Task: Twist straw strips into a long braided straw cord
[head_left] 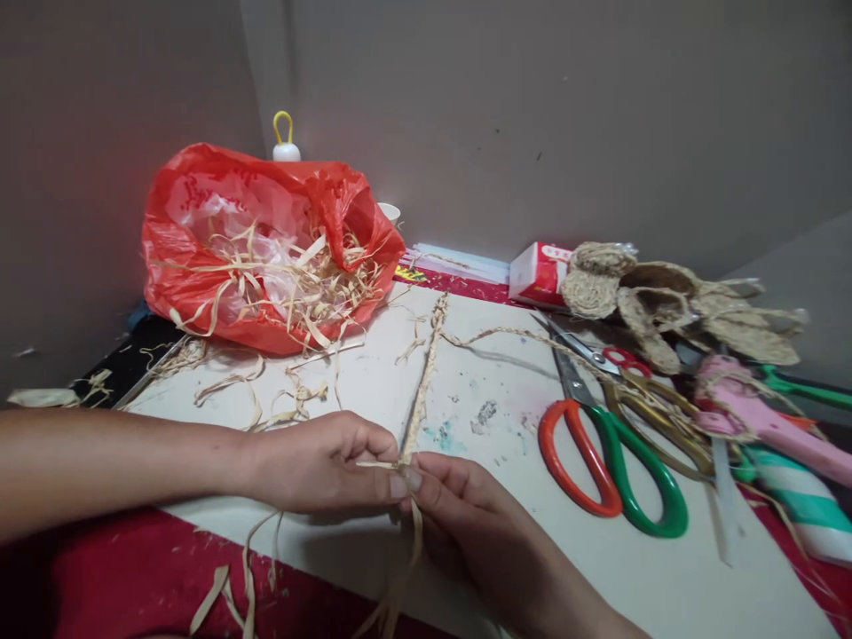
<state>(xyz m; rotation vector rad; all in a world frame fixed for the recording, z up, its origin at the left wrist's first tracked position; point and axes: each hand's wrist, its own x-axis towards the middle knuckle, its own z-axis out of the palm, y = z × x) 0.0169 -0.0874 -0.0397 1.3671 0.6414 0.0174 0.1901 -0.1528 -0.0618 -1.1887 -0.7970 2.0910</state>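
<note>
Narrow pale straw braid [427, 382], knobbly plaited texture, loose strands [416, 537] below, pinched by left hand [333, 466] and right hand [462, 506]

The braid [422, 395] I hold: pale straw, with a plaited pattern. I note the board [666, 586] as off-white, spotted teal, grey and faint pink. Plastic bag [200, 306]: red. Large scissors [607, 426]: one handle orange-red, the other green. Other scissors [616, 399]: brass-gold handles. Handled tool [792, 435]: pink. Cylinder [802, 510]: white and teal bands. Carton [552, 275]: red and white. Cloth [113, 568]: crimson. Wall [532, 106]: mid grey.
</note>
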